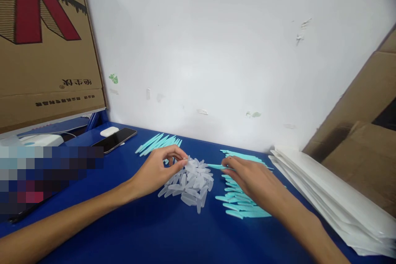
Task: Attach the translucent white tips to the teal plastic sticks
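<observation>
My right hand [247,173] grips a slim turquoise stick [215,166] between thumb and fingers, its thin end pointing left. That tip reaches the far right edge of a heap of frosted, translucent plastic sleeves [193,181] at the middle of the table. My left hand [163,167] is closed in a pinch at the heap's upper left edge; what lies between its fingertips is too small to make out. Many similar turquoise sticks [241,208] lie in a loose row under and beside my right hand. Another group of turquoise sticks [159,143] lies behind my left hand.
White flat bags or sheets [328,198] are stacked at the right. A phone [119,139] and a white case [109,131] lie at the back left. Cardboard boxes [52,62] stand on both sides, and a white wall [198,49] closes off the blue table's [173,239] back.
</observation>
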The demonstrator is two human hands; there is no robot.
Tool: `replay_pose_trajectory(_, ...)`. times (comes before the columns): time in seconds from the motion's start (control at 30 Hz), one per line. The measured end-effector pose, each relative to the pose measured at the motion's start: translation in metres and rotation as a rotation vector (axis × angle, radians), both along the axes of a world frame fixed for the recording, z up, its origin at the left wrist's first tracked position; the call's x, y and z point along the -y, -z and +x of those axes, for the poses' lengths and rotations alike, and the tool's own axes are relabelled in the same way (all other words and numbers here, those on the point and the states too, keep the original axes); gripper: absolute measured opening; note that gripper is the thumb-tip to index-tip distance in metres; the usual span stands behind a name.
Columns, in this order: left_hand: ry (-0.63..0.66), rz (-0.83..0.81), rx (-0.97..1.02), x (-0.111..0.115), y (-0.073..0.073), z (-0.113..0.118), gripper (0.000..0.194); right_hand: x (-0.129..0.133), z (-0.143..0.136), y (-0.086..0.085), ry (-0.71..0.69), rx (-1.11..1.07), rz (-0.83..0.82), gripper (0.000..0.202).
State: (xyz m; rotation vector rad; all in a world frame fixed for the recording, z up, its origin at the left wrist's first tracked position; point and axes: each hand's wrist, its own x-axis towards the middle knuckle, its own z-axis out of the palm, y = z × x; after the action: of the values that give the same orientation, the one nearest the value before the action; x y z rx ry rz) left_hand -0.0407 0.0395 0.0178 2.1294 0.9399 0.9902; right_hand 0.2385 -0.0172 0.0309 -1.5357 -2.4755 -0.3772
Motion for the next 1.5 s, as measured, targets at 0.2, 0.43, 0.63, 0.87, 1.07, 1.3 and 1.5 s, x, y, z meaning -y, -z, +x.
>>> replay_pose_trajectory(0.2,0.104,-0.316,0.270,0.001,0.006,0.004,0.023,0.006,-0.015,0.007,-0.112,-0.068,-0.021,0.016)
replay_pose_trajectory(0.43,0.107,-0.469,0.294,0.001,0.008,0.005,0.027,0.005,-0.022,0.012,-0.125,-0.192,-0.010,0.022)
replay_pose_trajectory(0.63,0.127,-0.509,0.289,0.006,0.005,0.008,0.027,0.004,-0.024,0.016,-0.136,-0.282,-0.027,0.021)
replay_pose_trajectory(0.87,0.139,-0.495,0.274,0.005,0.003,0.005,0.024,0.004,-0.022,0.016,-0.117,-0.382,-0.073,0.022)
replay_pose_trajectory(1.07,0.162,-0.495,0.277,0.005,0.004,0.006,0.026,0.004,-0.021,0.012,-0.132,-0.413,-0.056,0.023)
replay_pose_trajectory(1.3,0.185,-0.340,0.111,0.007,0.010,0.007,0.031,0.006,-0.032,0.024,-0.179,-0.415,-0.034,0.026)
replay_pose_trajectory(1.5,0.154,-0.235,0.066,0.010,0.008,0.007,0.029,0.011,-0.037,0.025,-0.193,-0.470,-0.034,0.022)
